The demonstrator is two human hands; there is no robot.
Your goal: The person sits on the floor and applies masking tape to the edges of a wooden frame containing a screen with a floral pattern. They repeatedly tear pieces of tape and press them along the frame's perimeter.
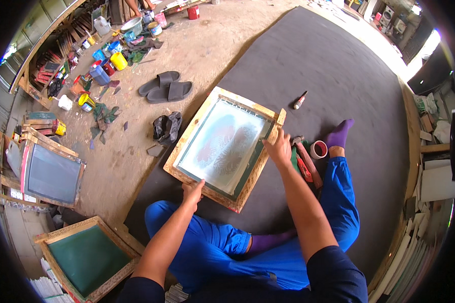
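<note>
Across my folded legs and the dark mat is a wooden screen-printing frame point(193, 129), tilted slightly. A pale leafy design shows on its mesh, bordered with dark green. My left hand point(191, 196) grips the near lower edge, thumb on top and the fingers partly hidden beneath. At the right edge, my right hand point(279, 150) is closed around the wood. Just right of that hand lie a hammer point(310, 164), a red-handled tool point(304, 169) and a roll of tape point(318, 149). A small pointed tool point(300, 100) rests farther off on the mat.
The dark mat point(338, 70) spreads ahead and right. Left of it are black slippers point(177, 92), a black plastic bag point(167, 127), paint cans point(119, 61) and rags. Two more frames, a grey-meshed frame point(53, 171) and a green-meshed frame point(88, 260), stand at my left.
</note>
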